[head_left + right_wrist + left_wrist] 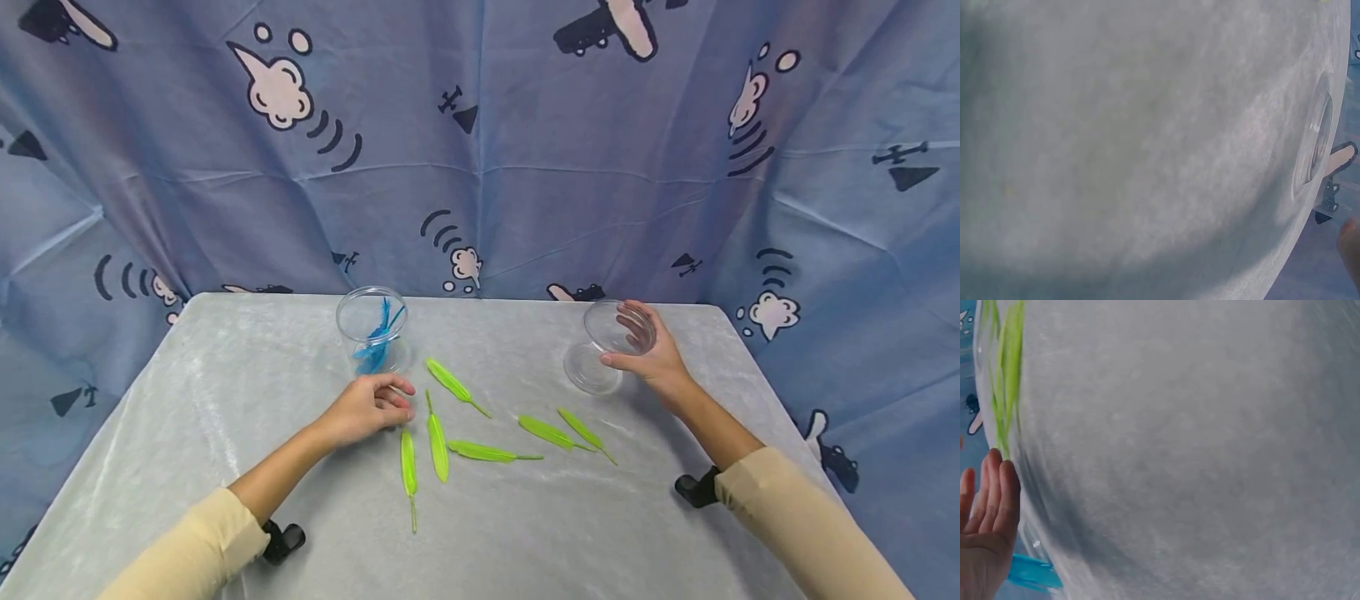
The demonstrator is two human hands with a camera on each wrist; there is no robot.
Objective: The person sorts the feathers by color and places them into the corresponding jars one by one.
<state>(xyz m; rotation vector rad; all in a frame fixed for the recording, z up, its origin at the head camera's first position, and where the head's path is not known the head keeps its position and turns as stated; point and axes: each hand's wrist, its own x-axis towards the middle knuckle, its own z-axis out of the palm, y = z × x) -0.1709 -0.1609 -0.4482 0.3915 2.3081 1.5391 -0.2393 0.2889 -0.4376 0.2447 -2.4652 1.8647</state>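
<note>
My left hand (371,405) hovers over the table with its fingers loosely bent and nothing held. Just beyond it stands a clear plastic cup (340,320) with blue feathers (373,354) inside. Below its fingertips lies a green feather (408,463), with a second green feather (438,446) beside it. My right hand (654,354) grips another clear plastic cup (591,340) near the rim, thumb in front and fingers around the far side. Through that cup's wall the fingers show, and no feathers appear inside. In the left wrist view, the left hand's fingers (1007,494) extend near green feathers (1011,362).
More green feathers lie across the middle: one feather (448,379) near the blue-filled cup, one feather (483,452) lying sideways, and a pair toward the right, including this feather (547,432). A pale cloth covers the table (495,533); a patterned blue curtain (480,167) hangs behind.
</note>
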